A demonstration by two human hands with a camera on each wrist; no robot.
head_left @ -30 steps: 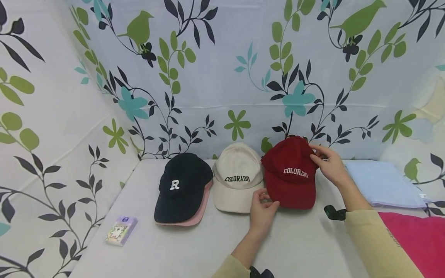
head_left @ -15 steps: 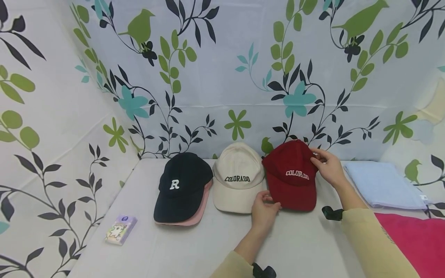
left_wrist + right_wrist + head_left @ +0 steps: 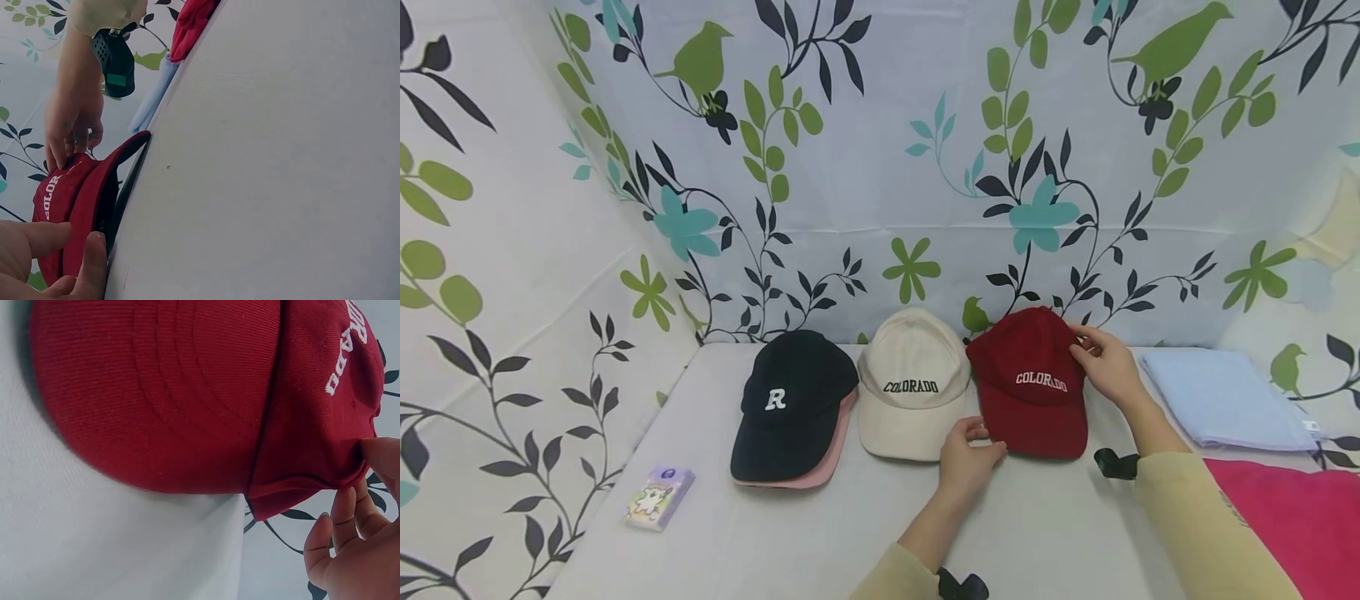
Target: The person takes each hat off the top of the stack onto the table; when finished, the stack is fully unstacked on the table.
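A red baseball cap [image 3: 1032, 383] lettered COLORADO rests at the back of the table, brim toward me. My right hand [image 3: 1108, 362] pinches the right side of its crown; in the right wrist view, the thumb [image 3: 382, 459] and fingers have the fabric edge between them. At the brim's left front edge is my left hand [image 3: 967, 458], its thumb and forefinger apart and loosely bent in the left wrist view. Whether those fingertips press the brim is hard to see. Immediately left stands a beige COLORADO cap [image 3: 913, 383], partly behind the left hand.
A black cap [image 3: 793, 404] with a white R sits over a pink cap [image 3: 827, 462] on the left. A small printed tissue pack [image 3: 660, 498] lies at the left front. Folded light blue cloth [image 3: 1228, 400] and bright pink fabric [image 3: 1292, 517] are on the right. Patterned curtain hangs behind.
The red cap has come down and slightly right, settling lower against the table. Both hands follow it with small shifts. The other caps stay in place.
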